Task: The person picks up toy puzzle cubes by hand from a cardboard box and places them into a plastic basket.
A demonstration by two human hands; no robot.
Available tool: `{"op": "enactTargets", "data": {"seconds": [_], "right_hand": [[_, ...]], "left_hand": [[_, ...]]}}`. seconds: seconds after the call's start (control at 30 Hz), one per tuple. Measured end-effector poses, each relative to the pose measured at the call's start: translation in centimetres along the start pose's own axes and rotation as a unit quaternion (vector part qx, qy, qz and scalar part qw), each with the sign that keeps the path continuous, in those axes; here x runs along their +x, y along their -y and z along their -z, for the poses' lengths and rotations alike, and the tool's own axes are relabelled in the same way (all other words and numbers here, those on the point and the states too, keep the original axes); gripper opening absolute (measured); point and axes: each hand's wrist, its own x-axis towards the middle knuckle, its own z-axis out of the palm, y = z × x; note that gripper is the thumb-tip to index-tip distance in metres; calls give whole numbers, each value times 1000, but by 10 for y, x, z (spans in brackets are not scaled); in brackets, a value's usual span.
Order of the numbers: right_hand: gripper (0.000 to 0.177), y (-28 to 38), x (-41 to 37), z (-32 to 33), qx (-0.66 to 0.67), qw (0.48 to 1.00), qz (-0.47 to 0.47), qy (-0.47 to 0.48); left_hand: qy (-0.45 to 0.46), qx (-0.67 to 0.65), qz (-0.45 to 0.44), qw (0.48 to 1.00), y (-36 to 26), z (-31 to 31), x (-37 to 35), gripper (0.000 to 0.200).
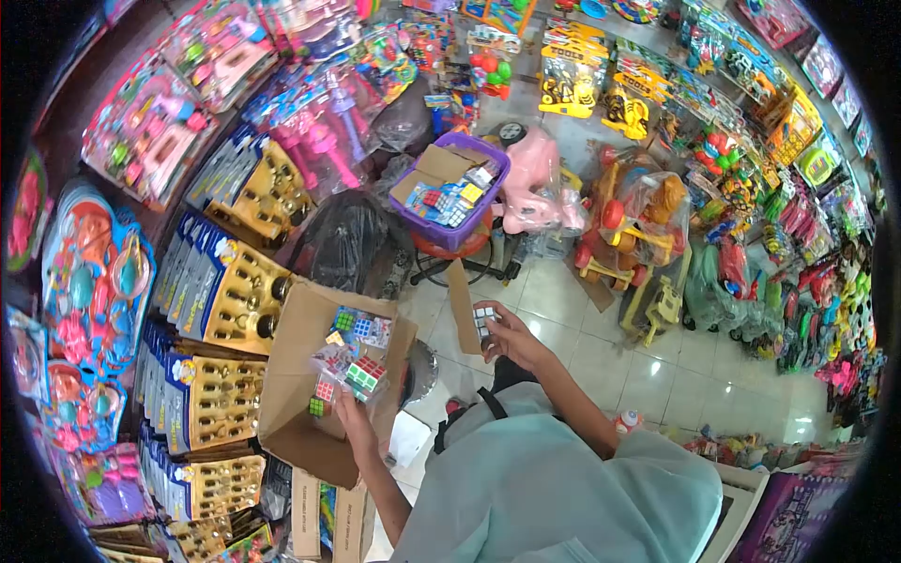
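Observation:
My right hand (511, 340) grips a puzzle cube (484, 319) whose visible face is mostly white. Over the open cardboard box (282, 413), my left hand (357, 422) has its fingers closed at a larger puzzle cube (365, 372) with red, green and white faces, wrapped in clear plastic. Below and beside it in the box lie several smaller cubes, among them a blue one (344, 321), a pink one (324, 389) and a green one (317, 407).
Ahead, a purple basket (424, 225) with more cubes rests on a red stool (460, 248). Packaged kitchen sets (246, 298) line the left. A pink ride-on toy (531, 174) and a wrapped toy (638, 220) stand on the tiled floor (554, 314). Hanging toys fill the right.

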Motion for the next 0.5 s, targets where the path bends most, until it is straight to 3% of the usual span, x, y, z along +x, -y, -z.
{"op": "enactTargets", "data": {"seconds": [0.1,0.17,0.23,0.3,0.43,0.5], "right_hand": [[39,22,7,22,-50,999,-15,-17],[39,41,12,39,-95,995,-13,-15],[39,60,16,62,-140,990,-12,-14],[41,75,17,86,-145,989,-17,-13],[42,107,18,130,-163,987,3,-17],[37,120,16,152,-197,979,22,-49]], "left_hand": [[41,101,40,993,-26,-55,-5,58],[58,40,32,997,-5,-89,8,57],[132,-35,55,989,11,-123,20,57],[142,29,93,985,15,-158,24,58],[143,97,94,981,39,-224,35,52],[180,116,43,976,35,-258,35,47]]}}
